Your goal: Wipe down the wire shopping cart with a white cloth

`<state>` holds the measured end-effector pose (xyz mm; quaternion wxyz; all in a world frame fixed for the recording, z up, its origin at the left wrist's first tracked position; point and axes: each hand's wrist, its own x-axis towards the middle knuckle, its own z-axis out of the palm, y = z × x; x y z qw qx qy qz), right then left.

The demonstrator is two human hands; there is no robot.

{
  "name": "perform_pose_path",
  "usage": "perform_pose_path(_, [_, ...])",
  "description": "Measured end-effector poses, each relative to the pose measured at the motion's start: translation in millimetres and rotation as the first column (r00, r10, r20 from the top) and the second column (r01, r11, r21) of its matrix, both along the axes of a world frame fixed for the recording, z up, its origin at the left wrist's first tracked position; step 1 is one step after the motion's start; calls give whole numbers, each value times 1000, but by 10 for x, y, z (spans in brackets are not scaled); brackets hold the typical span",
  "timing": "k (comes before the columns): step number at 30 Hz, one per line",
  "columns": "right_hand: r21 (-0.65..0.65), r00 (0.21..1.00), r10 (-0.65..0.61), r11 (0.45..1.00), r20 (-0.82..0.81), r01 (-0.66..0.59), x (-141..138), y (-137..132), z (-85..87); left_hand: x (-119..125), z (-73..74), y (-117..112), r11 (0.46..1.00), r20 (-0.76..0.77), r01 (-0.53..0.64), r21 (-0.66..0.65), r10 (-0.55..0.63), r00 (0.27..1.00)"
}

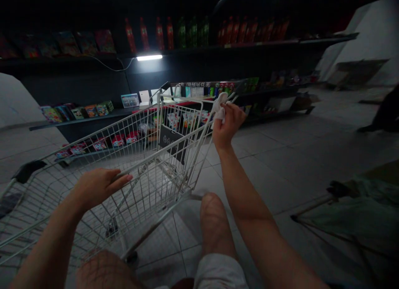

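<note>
head view | left hand curled over the near rail of the shopping cart | right hand closed on a white cloth at the cart's far corner | ahead: cart between the person and the shelf of bottles | right: green sheet on a metal frame, beside the tile floor

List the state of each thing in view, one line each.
wire shopping cart: upright on the tile floor
left hand: fingers laid over the cart's near rail
right hand: closed on the cloth at the cart's far corner
white cloth: crumpled, pressed against the cart's frame
strip light: lit
red bottles: standing in a row on the top shelf
</note>
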<state>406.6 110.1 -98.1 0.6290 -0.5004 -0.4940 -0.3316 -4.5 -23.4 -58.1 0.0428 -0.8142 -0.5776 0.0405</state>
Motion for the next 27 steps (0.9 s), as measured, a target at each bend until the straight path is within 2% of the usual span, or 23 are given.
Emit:
perform_pose_path(3, [75,996,52,996,-72,-46,-130,66,-34,180,83,-20,996,48,24,82,-28,998])
perform_pose_path(5, [118,992,100,989,-76,-90,-376,8,-205,442,145,29,987,70,76,143,-86,994])
perform_pose_path(8, [111,987,157,982,-16,-154,-711,-173,-550,940,206,196,963,-7,176,202,-179,984])
perform_pose_path(10, [88,981,189,978,34,-191,-708,-225,-638,1219,216,336,950,-74,219,223,-207,975])
perform_pose_path(12, [88,985,170,981,32,-172,-442,-138,-492,1377,205,465,946,-111,224,234,-203,973])
perform_pose_path(15, [98,992,34,995,-120,-22,267,216,68,1395,173,598,940,-110,251,231,-231,967])
perform_pose_path(17, [53,967,-43,997,-252,58,676,471,450,1338,159,643,935,-96,279,220,-263,960])
perform_pose_path(19, [24,961,-53,998,-272,62,843,621,659,1284,154,663,930,-85,302,212,-290,953])
perform_pose_path(20, [16,967,-45,999,-250,50,819,637,676,1266,156,669,927,-80,313,207,-303,950])
perform_pose_path(21, [15,977,-29,999,-210,32,731,614,634,1253,158,674,924,-76,325,202,-316,946])
perform_pose_path(23, [10,993,14,1000,-113,-13,411,474,402,1237,165,685,919,-72,346,189,-338,938])
perform_pose_path(25, [-8,997,67,998,-34,-67,-9,273,29,1223,168,696,916,-71,354,189,-347,935])
perform_pose_path(27, [-39,993,116,992,-9,-116,-439,85,-430,1204,166,702,918,-73,345,194,-337,939])
